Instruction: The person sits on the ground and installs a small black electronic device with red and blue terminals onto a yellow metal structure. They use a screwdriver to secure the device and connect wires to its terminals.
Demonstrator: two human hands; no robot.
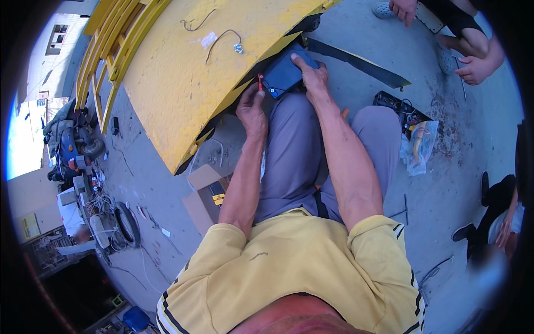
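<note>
Blue battery (285, 72): long axis slants up-right, bolted corner (273, 92) lower-left; right hand (316, 80) gripping it, left hand (252, 111) pinching red connector (260, 82).

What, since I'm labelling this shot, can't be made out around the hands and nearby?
- Head view, blue box: underside, turned away from the camera.
- Head view, red piece: lower end, covered by the left hand.
- Head view, cardboard box: right side, behind the left forearm.
- Head view, small shiny pieces: too small to identify.
- Head view, person at lower right: cut off by the dark rim, head blurred.
</note>
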